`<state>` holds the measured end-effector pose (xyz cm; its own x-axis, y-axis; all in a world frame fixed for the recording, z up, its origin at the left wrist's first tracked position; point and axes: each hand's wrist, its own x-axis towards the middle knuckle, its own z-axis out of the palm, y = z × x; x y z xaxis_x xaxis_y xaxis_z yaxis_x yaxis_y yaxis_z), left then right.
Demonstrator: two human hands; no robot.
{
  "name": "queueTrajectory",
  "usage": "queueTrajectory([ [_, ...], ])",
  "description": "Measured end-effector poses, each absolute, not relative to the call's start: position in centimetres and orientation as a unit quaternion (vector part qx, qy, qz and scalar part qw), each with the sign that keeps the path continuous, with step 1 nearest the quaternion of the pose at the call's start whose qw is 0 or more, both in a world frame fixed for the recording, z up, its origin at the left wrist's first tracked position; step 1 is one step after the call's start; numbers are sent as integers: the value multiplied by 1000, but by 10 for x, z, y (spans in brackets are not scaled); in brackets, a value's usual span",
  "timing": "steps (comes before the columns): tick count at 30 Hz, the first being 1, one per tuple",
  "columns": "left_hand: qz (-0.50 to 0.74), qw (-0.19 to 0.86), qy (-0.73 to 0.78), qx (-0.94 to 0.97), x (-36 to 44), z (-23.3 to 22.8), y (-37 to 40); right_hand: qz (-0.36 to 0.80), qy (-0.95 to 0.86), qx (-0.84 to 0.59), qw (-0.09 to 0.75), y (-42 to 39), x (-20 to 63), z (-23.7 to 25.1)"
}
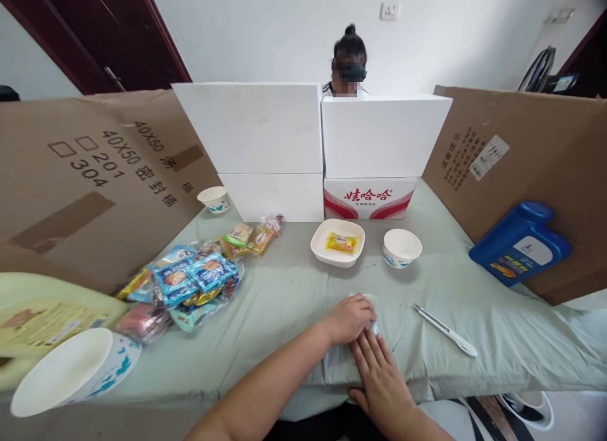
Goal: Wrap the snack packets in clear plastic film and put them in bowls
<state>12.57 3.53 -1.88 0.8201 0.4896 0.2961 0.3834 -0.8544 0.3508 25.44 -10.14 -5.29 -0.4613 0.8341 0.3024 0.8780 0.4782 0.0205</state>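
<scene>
My left hand is closed over a small clear wrapper on the pale green cloth near the table's front edge. Just below it, my right hand lies flat on the cloth, fingers together, its fingertips touching the wrapper and the left hand. A white utility knife lies on the cloth to the right of both hands. Beyond them stands a white square bowl with a yellow packet in it, and next to that a white paper cup.
A pile of snack packets spreads at the left. Paper bowls, a yellow-green jug and a blue jug are around. Cardboard sheets and white foam boxes wall the table. A person sits behind the boxes.
</scene>
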Motion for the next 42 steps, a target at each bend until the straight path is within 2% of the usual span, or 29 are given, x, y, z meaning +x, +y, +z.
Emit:
queueTrajectory([
  [6, 161, 98, 327, 926, 124, -27, 40, -103, -834, -523, 146, -128, 250, -55],
  [11, 238, 89, 373, 892, 118, -16, 33, -109, -850, -483, 181, -132, 271, -37],
  [13, 267, 117, 339, 895, 116, -12, 27, -101, -845, -487, 196, -124, 281, -30],
  [17, 247, 166, 250, 921, 111, -16, 18, -47, -845, -479, 232, -114, 285, -28],
  [22, 253, 202, 243, 914, 103, -25, 13, 67, -842, -465, 266, -120, 281, -23],
  [28, 251, 256, 245, 901, 101, -23, 16, 104, -844, -422, 313, -98, 286, 3],
  [32, 238, 281, 263, 892, 102, -22, 16, 173, -848, -447, 227, -80, 284, 13],
  [35, 228, 286, 273, 890, 101, -21, 15, 165, -869, -437, 165, -83, 284, 6],
  [42, 224, 280, 270, 894, 100, -19, 14, 180, -860, -419, 227, -104, 292, -8],
])
